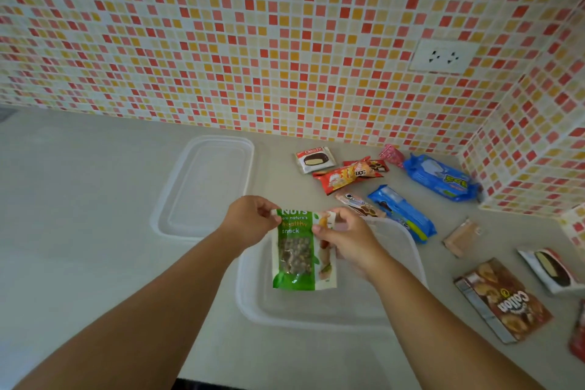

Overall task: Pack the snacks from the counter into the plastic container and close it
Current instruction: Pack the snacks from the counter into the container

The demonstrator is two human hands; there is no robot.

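Plastics, foils, tile, matt counter.
Container and lid: translucent frosted plastic, smooth. Nut pouch: glossy printed plastic film with a clear window. Blue wrappers and red wrapper: shiny crinkled film. Cookie box: printed cardboard, slight sheen. Counter: smooth matt grey-beige surface. Wall: small glazed mosaic tiles with pale grout lines. Socket plate: smooth white plastic.

Nut pouch, apparently above container
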